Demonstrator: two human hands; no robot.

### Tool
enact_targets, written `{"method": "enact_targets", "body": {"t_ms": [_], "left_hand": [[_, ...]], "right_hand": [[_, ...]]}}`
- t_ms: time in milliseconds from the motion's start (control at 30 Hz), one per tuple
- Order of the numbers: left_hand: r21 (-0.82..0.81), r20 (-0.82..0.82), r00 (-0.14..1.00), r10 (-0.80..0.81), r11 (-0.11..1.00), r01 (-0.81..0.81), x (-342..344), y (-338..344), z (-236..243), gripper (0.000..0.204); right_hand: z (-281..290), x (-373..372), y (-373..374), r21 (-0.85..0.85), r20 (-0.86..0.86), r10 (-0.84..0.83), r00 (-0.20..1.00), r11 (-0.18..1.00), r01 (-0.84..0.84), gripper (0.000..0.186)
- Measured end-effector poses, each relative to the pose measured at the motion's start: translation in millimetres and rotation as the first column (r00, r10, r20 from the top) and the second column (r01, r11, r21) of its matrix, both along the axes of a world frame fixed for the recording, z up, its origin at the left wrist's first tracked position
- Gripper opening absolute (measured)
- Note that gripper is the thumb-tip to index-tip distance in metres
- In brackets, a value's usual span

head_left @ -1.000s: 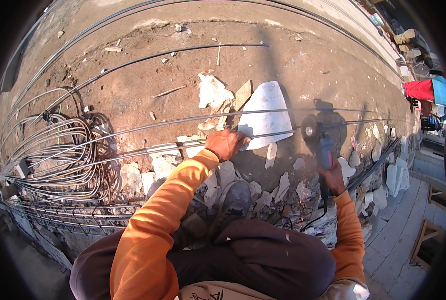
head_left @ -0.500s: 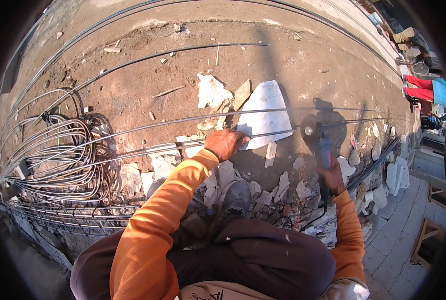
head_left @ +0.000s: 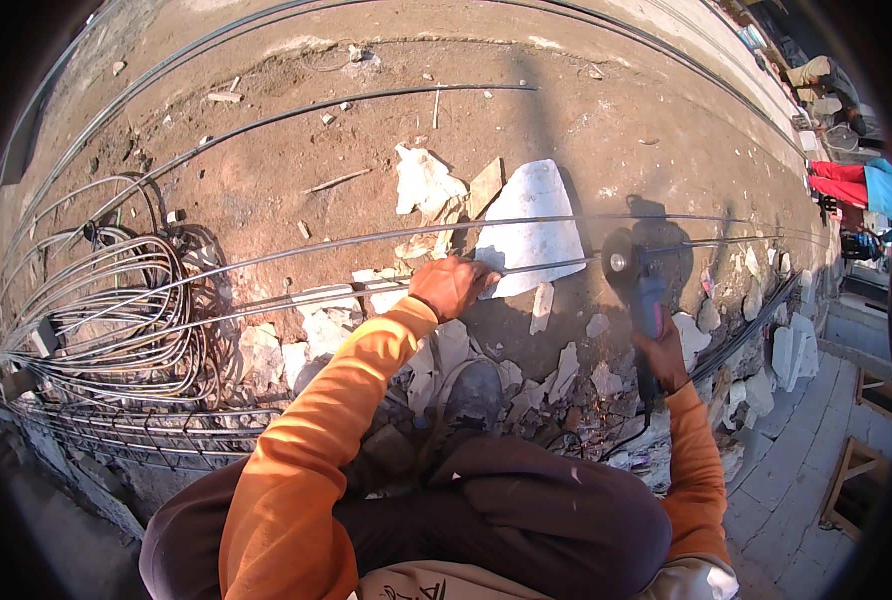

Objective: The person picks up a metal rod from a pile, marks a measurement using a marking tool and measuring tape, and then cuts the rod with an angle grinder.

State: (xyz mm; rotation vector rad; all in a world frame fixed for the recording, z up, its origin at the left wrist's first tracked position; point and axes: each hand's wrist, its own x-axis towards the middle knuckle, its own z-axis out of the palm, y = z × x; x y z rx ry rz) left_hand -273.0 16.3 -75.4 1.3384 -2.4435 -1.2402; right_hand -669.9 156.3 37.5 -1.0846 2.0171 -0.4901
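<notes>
My left hand [head_left: 453, 288] is closed round a long thin steel rod [head_left: 541, 267], over the near left edge of a white stone slab [head_left: 531, 235]. To the right, my right hand [head_left: 663, 355] grips an angle grinder [head_left: 648, 300] by its body. The grinder's dark disc [head_left: 620, 262] meets the rod just past the slab's right edge. Faint sparks fall toward the rubble below it. A second rod [head_left: 366, 238] runs across the slab a little farther away. Part of the rod is hidden under my left fingers.
At left lies a tangled bundle of bent rods [head_left: 126, 310]. Broken stone pieces [head_left: 566, 375] are strewn round my shoe [head_left: 476, 395]. The grinder's black cord [head_left: 631, 435] hangs near my right forearm. Someone in red trousers [head_left: 839, 183] is at the far right.
Both hands, the rod and the grinder stay almost where they were. A few more sparks show over the rubble below the grinder.
</notes>
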Motion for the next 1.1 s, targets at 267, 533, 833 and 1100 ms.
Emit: {"method": "enact_targets", "body": {"t_ms": [267, 533, 833, 1100], "left_hand": [[0.020, -0.011, 1.000, 0.011, 1.000, -0.011, -1.2, -0.8, 1.3, 0.049], [-0.004, -0.022, 1.000, 0.014, 1.000, -0.014, -0.6, 0.1, 3.9, 0.050], [-0.017, -0.023, 1.000, 0.010, 1.000, -0.010, 1.3, -0.2, 3.9, 0.049], [0.003, -0.016, 1.000, 0.007, 1.000, -0.007, -0.4, -2.4, 0.7, 0.046]], "right_hand": [[1.8, -3.4, 3.6, -0.012, -0.022, 0.038, 0.999, 0.999, -0.038, 0.063], [1.4, -2.7, -1.4, -0.011, -0.004, 0.018, 1.000, 1.000, -0.018, 0.060], [-1.3, -3.7, 2.4, -0.007, -0.013, 0.022, 1.000, 1.000, -0.022, 0.059], [5.0, 5.8, 2.9, -0.018, 0.023, -0.001, 1.000, 1.000, 0.002, 0.062]]}}
